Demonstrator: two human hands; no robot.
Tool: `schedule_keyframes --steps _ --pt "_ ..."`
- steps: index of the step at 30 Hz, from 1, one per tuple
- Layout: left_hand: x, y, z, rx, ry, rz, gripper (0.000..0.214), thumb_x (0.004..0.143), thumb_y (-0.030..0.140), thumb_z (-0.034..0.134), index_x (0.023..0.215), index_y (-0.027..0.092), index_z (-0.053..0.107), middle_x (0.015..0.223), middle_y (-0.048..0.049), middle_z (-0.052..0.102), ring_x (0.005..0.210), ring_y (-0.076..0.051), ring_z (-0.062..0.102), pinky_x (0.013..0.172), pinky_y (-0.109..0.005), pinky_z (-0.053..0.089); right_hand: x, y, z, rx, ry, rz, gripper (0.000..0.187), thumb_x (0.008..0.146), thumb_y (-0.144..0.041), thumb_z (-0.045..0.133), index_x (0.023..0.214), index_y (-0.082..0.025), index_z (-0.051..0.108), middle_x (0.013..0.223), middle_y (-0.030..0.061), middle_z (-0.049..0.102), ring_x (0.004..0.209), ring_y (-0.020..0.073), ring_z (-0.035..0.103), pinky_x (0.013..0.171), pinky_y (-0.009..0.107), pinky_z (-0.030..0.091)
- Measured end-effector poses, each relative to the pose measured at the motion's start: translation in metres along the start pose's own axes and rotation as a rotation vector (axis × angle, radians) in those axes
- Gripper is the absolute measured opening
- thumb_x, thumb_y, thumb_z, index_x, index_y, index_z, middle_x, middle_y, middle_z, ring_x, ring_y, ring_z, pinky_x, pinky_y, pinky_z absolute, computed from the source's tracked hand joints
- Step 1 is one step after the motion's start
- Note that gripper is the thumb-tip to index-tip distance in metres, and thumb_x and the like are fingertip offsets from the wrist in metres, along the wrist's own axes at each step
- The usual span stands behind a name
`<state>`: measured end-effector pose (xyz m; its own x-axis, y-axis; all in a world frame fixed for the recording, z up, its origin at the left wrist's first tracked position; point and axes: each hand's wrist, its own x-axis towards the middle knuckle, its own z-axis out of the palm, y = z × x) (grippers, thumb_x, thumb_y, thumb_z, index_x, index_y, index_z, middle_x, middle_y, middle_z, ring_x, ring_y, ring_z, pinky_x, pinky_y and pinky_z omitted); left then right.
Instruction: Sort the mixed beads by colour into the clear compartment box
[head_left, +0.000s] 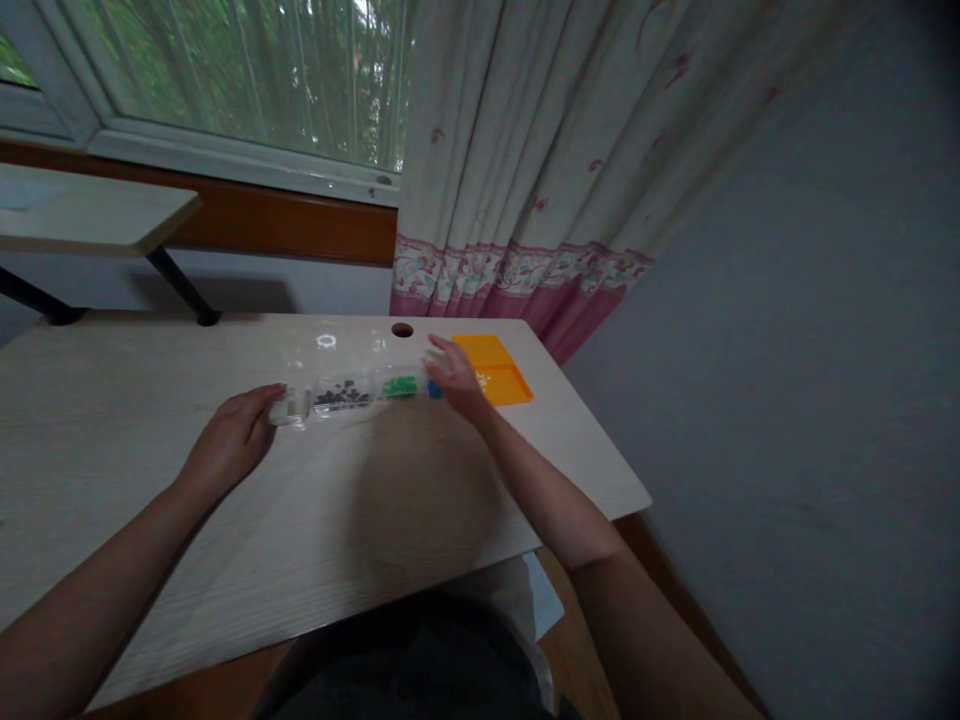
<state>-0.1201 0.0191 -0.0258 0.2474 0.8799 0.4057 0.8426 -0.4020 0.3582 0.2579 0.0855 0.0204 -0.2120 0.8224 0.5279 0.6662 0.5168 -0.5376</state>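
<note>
A row of clear plastic boxes lies across the table. The box at its left end (pixel 298 404) holds pale contents, and my left hand (pixel 238 430) is closed on its outer edge. Beside it come a box of dark small pieces (pixel 343 395) and one of green pieces (pixel 400 387). Blue pieces (pixel 434 389) show at the right end, partly hidden under my right hand (pixel 456 375). That hand is closed around something whitish that I cannot make out. Just right of it lies a yellow tray (pixel 514 383) with small white pieces (pixel 482 380) in it, partly covered by the hand.
The pale wooden table (pixel 315 530) has a round cable hole (pixel 403 330) near its back edge. A raised shelf (pixel 97 215) on black legs stands at the back left. A curtain (pixel 517 200) hangs behind, and a wall (pixel 765 380) borders the right side.
</note>
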Motion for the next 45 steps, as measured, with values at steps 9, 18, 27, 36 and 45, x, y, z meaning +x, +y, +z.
schedule_keyframes --steps 9,18,27,36,45 --pt "0.000 0.001 0.000 0.011 -0.027 -0.035 0.049 0.094 0.031 0.031 0.133 0.009 0.052 0.134 -0.0145 0.057 0.121 -0.025 0.054 0.109 -0.041 0.039 0.005 0.151 -0.113 -0.293 -0.068 0.684 0.047 0.092 -0.051 0.046 0.114 -0.014 0.064 0.106 0.0150 0.069 0.101 0.0239 0.063 0.091 0.035 0.046" --pt "0.000 0.005 -0.003 0.043 -0.016 -0.040 0.049 0.095 0.031 0.031 0.132 0.009 0.053 0.131 -0.0144 0.059 0.120 -0.025 0.053 0.108 -0.039 0.039 0.026 0.163 -0.109 0.001 -0.315 0.750 0.043 0.060 -0.054 0.080 0.068 -0.018 0.059 0.058 0.0014 0.060 0.057 0.0138 0.054 0.055 0.025 0.043" --pt "0.000 0.007 -0.004 0.056 -0.039 -0.058 0.047 0.095 0.031 0.030 0.132 0.010 0.052 0.130 -0.0132 0.059 0.121 -0.024 0.052 0.110 -0.040 0.038 -0.015 0.154 -0.112 0.118 -0.079 0.524 0.035 0.071 -0.042 0.064 0.098 -0.019 0.063 0.089 0.0028 0.069 0.087 0.0194 0.062 0.080 0.034 0.051" --pt "0.000 0.006 -0.003 0.056 -0.045 -0.062 0.047 0.095 0.030 0.031 0.132 0.009 0.052 0.130 -0.0137 0.059 0.119 -0.024 0.053 0.108 -0.038 0.038 -0.051 0.151 -0.139 -0.140 -0.170 0.277 0.042 0.082 -0.026 0.048 0.119 -0.019 0.068 0.120 0.0109 0.069 0.110 0.0229 0.064 0.100 0.042 0.048" --pt "0.001 0.012 -0.006 0.059 -0.043 -0.073 0.048 0.095 0.031 0.031 0.131 0.008 0.054 0.129 -0.0145 0.059 0.119 -0.025 0.053 0.109 -0.039 0.038 -0.062 0.118 -0.118 -0.391 -0.194 0.011 0.049 0.096 -0.046 0.042 0.136 -0.022 0.055 0.146 0.0084 0.051 0.139 0.0220 0.042 0.117 0.043 0.034"
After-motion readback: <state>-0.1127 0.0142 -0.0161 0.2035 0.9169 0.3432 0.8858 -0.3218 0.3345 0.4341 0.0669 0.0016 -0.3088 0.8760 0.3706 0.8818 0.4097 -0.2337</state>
